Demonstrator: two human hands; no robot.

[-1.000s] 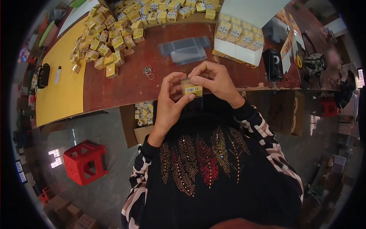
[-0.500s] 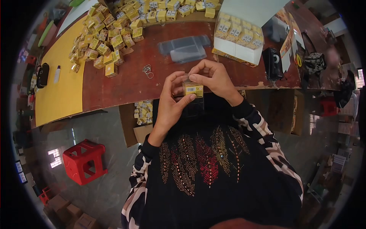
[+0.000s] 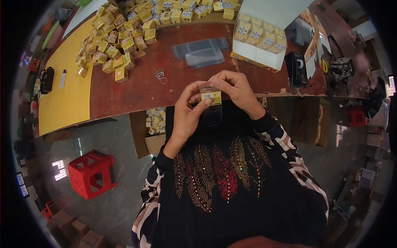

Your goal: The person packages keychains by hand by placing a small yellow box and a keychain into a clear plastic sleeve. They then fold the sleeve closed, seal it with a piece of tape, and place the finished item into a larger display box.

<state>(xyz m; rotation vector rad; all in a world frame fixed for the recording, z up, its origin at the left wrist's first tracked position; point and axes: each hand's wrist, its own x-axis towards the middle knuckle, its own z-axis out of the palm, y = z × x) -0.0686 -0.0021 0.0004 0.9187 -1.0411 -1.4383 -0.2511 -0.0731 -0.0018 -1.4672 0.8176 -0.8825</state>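
Observation:
A small yellow box (image 3: 216, 100) with a barcode label is held in front of my chest, just off the table's near edge. My left hand (image 3: 185, 115) is closed around its left side, thumb pressed on the printed face. My right hand (image 3: 237, 91) pinches at the top of the box, where clear plastic seems to show; what exactly lies between those fingertips is partly hidden. Below the box hangs a see-through plastic piece (image 3: 213, 116), dark against my black top. Beyond my hands, flat clear plastic sleeves (image 3: 202, 53) lie on the table.
Many small yellow boxes (image 3: 118, 45) are heaped at the back left of the red-brown table (image 3: 124, 97). Metal rings (image 3: 161, 77) lie nearer. An open display carton (image 3: 258, 56) with boxes inside stands back right. A red stool (image 3: 91, 173) is on the floor at left.
My left thumb has shifted up across the box's face. The right fingers moved slightly right along its top, and more of the clear plastic shows below the box.

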